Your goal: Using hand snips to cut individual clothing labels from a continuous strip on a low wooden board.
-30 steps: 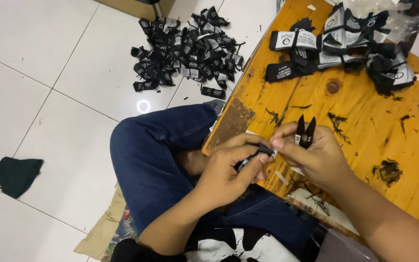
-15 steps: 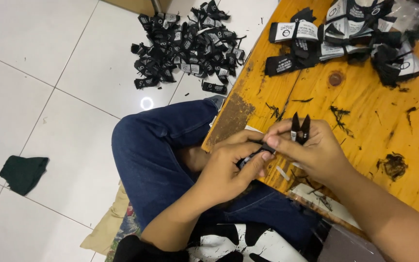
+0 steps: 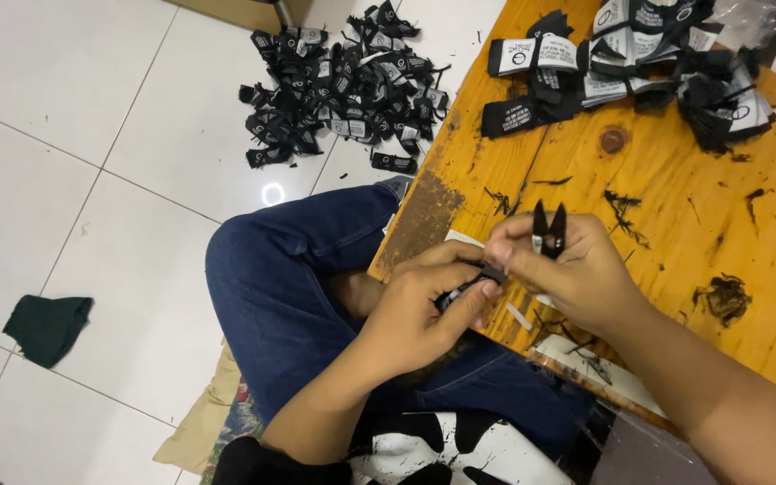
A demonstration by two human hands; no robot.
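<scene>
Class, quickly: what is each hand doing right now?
Left hand: closed on a small black label.
Right hand: closed, holding black snips, fingertips pinching the same label.

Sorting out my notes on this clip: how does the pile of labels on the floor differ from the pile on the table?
The floor pile lies on white tile; the table pile lies on the orange wooden table. The floor pile is loose and scattered; the table pile partly sits in stacked bundles. Both are black-and-white fabric labels, out of reach of both hands.
</scene>
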